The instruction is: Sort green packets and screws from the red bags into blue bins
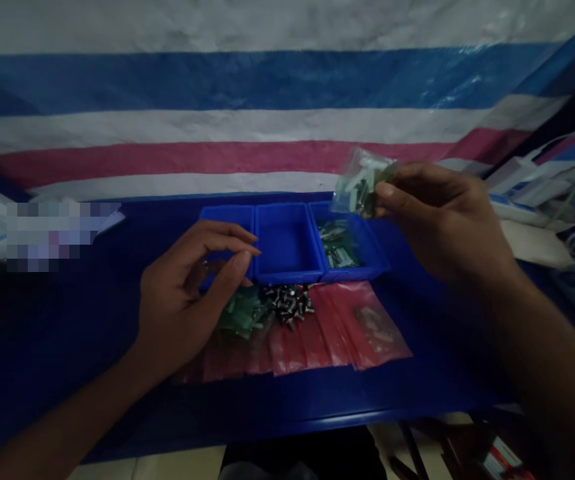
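Note:
My right hand [437,213] pinches a small clear plastic bag [360,183] with pale and dark small parts inside, held above the right blue bin [378,267]. That bin contains several bagged parts. My left hand [192,287] hovers over the left blue bin [227,212], its thumb and fingertips close together; whether anything is between them is too small to tell. The middle blue bin [290,243] shows a bare bottom. In front of the bins lie green parts [242,313], a pile of dark screws [290,303] and overlapping red plastic bags [317,340].
The blue table's front edge [327,421] runs across the lower view. A striped sheet [247,80] hangs behind the table. White items and cables [527,187] are at the right; papers and a blurred patch are at the left.

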Demonstrator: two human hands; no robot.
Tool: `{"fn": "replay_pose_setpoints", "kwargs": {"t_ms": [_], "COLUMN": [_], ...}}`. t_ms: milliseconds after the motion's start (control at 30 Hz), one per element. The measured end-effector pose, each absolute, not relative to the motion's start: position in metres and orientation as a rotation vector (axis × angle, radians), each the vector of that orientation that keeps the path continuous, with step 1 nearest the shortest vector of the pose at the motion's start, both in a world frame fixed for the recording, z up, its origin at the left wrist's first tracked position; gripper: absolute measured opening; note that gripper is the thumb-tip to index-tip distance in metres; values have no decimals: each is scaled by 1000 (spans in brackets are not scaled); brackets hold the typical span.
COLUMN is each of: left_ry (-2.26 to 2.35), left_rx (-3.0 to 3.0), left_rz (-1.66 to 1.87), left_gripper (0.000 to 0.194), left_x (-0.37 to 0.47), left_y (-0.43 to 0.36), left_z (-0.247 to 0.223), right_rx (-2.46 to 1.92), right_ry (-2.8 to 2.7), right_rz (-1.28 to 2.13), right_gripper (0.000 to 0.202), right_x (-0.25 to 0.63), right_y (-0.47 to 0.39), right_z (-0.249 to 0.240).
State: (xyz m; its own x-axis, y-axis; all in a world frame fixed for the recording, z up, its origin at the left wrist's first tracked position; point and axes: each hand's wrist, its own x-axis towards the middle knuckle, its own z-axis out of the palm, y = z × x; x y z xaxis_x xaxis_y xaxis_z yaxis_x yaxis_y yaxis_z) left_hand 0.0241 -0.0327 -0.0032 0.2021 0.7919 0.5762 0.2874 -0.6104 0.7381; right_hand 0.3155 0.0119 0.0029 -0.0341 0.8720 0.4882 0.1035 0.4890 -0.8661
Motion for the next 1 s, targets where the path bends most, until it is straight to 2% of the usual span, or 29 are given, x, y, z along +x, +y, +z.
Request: {"fn": "replay_pose_setpoints", "kwargs": {"t_ms": [167,333,533,733,800,900,1000], "left_ry": [1021,1049,1090,1151,1185,1224,1253], "left_rx": [1978,2013,2022,2146,2240,2333,2342], "left_rz": [1404,1396,1397,1408,1378,1321,1323], "left_gripper": [8,8,10,9,8,9,7], "left_x": [21,21,18,12,9,6,4], "left_y": [-28,-30,-29,-24,-19,-12,-7], "left_z": [-4,-4,-3,-1,0,0,-1], "right_rx": [-1004,-1095,-1132,-1038,-1025,-819,-440], "right_ry": [-1910,-2259,-2409,-2628,-2629,-2566,-2607], "right_rz": [669,470,73,42,-101,-360,-256], "right_gripper": [4,12,22,45,49,38,25], "right_x": [346,332,327,327,320,298,262], "right_y": [66,102,73,41,32,11,-11], "right_z": [21,4,-12,-19,-18,-8,-1]}}
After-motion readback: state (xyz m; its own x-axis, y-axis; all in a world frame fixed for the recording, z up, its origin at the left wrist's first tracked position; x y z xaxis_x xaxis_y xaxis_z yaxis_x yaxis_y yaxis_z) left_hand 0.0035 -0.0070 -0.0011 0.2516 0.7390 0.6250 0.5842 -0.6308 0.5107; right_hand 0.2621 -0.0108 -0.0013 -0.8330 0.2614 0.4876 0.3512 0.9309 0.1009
